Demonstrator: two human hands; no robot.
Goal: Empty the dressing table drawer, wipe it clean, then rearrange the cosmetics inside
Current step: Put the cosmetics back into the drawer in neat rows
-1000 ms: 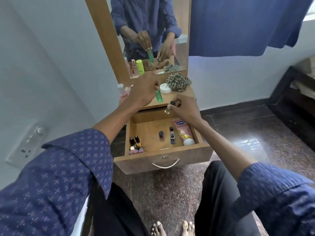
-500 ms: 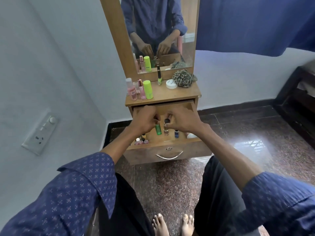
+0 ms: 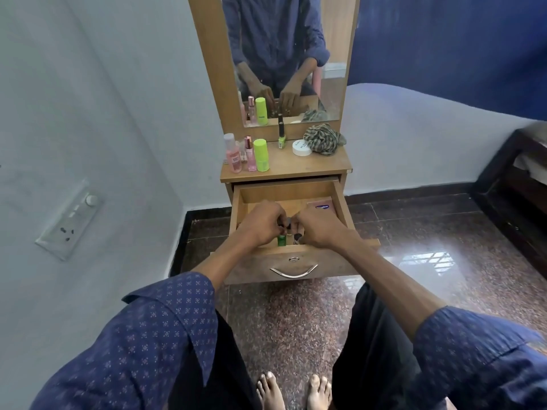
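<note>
I see a pale wall (image 3: 97, 113) with a switch plate (image 3: 71, 220) on my left, glossy speckled floor (image 3: 429, 232) catching window glare (image 3: 426, 261), blue curtain (image 3: 444, 48) upper right, dark wooden furniture (image 3: 512, 184) at far right.

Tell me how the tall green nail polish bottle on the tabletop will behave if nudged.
The nail polish bottle stands upright, tall and narrow on a small base, so it would probably tip rather than slide. Its long cap looks round, so once down it may roll. It looks like glass, so a drop to the floor might break it.
</note>
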